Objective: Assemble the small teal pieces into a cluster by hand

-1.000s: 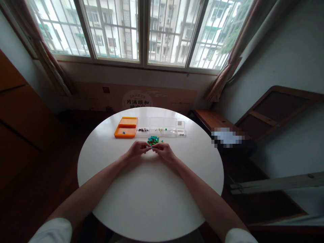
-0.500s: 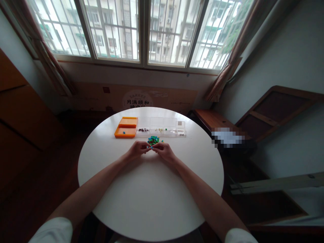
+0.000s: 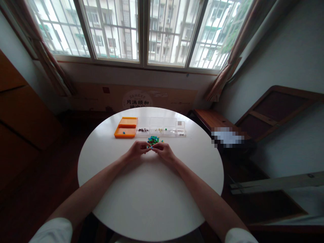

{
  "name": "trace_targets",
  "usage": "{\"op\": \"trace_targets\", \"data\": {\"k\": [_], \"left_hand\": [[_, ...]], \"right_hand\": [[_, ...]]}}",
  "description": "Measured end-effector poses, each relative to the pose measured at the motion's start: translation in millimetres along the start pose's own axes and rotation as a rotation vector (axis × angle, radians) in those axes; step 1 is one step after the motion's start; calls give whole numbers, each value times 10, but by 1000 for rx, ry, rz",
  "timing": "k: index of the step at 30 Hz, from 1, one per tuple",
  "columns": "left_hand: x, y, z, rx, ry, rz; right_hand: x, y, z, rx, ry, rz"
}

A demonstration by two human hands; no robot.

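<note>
My left hand [image 3: 138, 149] and my right hand [image 3: 163, 150] meet over the white round table. Their fingertips are closed together on a small blue piece [image 3: 151, 147], too small to tell its exact kind. Right behind the fingertips lies a pile of small green, blue and dark red pieces [image 3: 153, 140], partly hidden by the hands. An orange box [image 3: 125, 136] with its lid raised stands beyond my left hand, with one blue piece [image 3: 124, 133] in it. To its right is a clear compartment box [image 3: 168, 134] holding dark pieces [image 3: 143, 130], pale pieces [image 3: 159, 130] and a green piece [image 3: 166, 129].
The white table [image 3: 152, 195] has a curved edge all round. A wooden bench [image 3: 215, 119] stands off its right side, bearing a blurred pale item [image 3: 227, 136]. Beyond the table, a long printed cardboard panel [image 3: 162, 94] leans below the barred window.
Both hands stay in nearly the same place. The blue piece between the fingertips looks slightly turned, with a paler side showing.
</note>
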State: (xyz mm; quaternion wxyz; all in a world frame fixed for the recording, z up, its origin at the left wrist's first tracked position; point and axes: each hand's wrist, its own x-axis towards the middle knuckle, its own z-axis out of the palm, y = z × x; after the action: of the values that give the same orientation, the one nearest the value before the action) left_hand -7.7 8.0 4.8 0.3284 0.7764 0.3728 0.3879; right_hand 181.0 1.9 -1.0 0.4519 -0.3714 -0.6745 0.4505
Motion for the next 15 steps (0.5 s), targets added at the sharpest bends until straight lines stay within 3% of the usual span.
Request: {"op": "trace_targets", "data": {"k": [15], "left_hand": [[-11, 78, -18, -18, -26, -30]], "right_hand": [[-8, -50, -7, 27, -27, 14]]}}
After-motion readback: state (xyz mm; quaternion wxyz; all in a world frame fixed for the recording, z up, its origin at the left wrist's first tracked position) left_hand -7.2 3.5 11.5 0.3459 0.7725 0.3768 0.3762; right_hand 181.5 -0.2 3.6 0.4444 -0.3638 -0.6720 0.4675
